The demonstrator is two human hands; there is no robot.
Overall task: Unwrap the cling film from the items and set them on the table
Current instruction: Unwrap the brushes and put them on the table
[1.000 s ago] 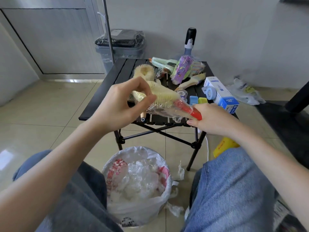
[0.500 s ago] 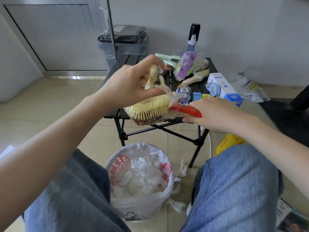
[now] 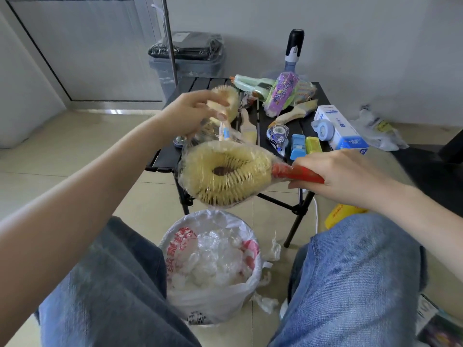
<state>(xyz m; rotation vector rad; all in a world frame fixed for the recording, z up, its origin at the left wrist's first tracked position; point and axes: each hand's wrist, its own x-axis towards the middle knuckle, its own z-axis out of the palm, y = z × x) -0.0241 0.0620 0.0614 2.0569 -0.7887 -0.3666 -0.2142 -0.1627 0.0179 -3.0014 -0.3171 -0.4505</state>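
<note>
Two hands, right hand (image 3: 350,179) gripping film-wrapped brush (image 3: 225,174), writing unreadable

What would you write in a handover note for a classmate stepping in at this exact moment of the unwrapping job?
Right hand: grips the red handle of the brush.
Left hand: pinches cling film pulled up from the brush head.
Brush is held above the bin bag of used film, mostly wrapped.
Done: several items lie on the table.
Left: peel the brush free, drop the film, set it on the table; some items there look wrapped too.
</note>
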